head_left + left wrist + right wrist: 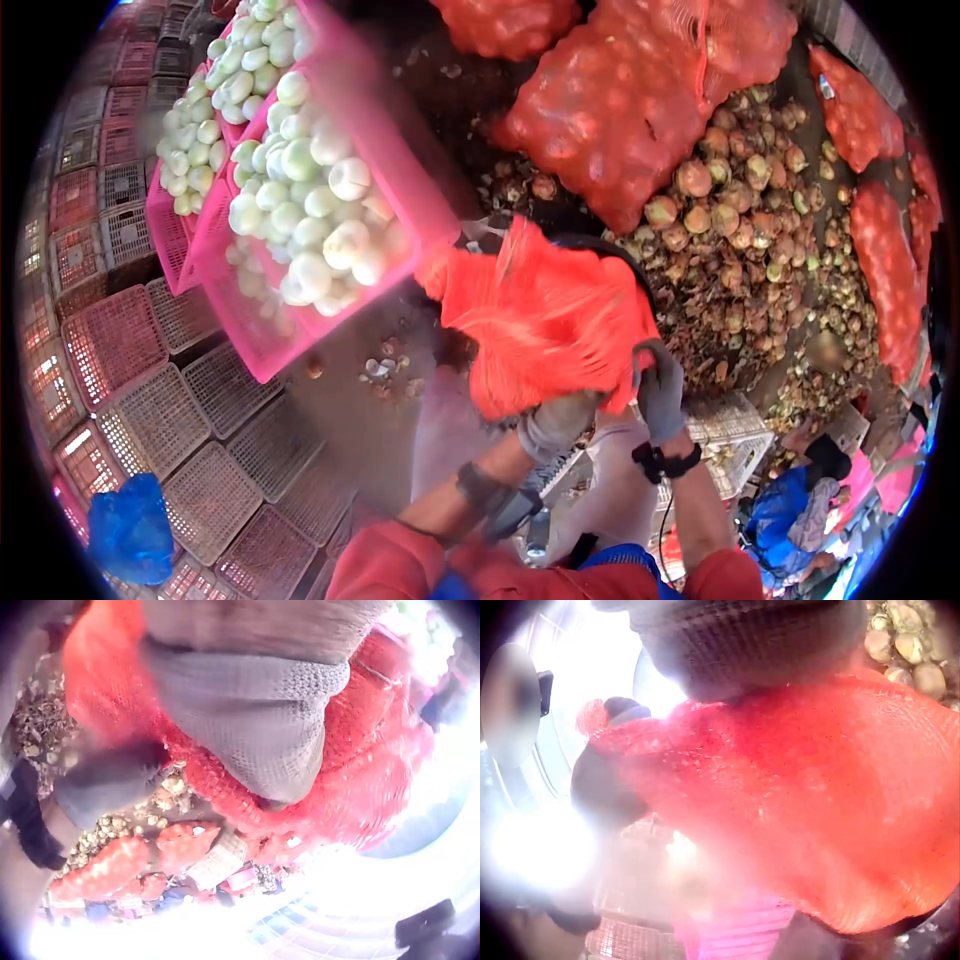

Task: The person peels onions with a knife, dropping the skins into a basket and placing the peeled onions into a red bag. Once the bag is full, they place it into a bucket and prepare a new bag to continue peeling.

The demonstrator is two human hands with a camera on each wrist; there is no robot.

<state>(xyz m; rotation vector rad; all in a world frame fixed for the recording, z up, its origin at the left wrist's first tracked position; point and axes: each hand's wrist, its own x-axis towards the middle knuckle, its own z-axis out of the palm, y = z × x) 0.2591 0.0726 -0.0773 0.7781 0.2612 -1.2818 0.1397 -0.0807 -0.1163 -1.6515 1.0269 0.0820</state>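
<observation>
A red mesh bag [545, 320] is spread over a dark round rim [632, 262] in front of the person. My left hand [560, 425], in a grey glove, grips the bag's near edge; in the left wrist view the glove [262, 720] is bunched in the red mesh [367, 772]. At the bag's right edge, my gloved right hand [660, 390] holds the mesh with bent fingers. The right wrist view has that glove [750, 645] above the stretched mesh [802, 802]. Both hands' fingertips are partly hidden by the bag.
Pink crates [400, 180] of peeled white onions [310, 200] stand at upper left. Unpeeled onions [740, 210] lie heaped at right, below full red sacks [620, 110]. Empty crates [165, 420] cover the left side. A white crate [735, 430] stands beside the right wrist.
</observation>
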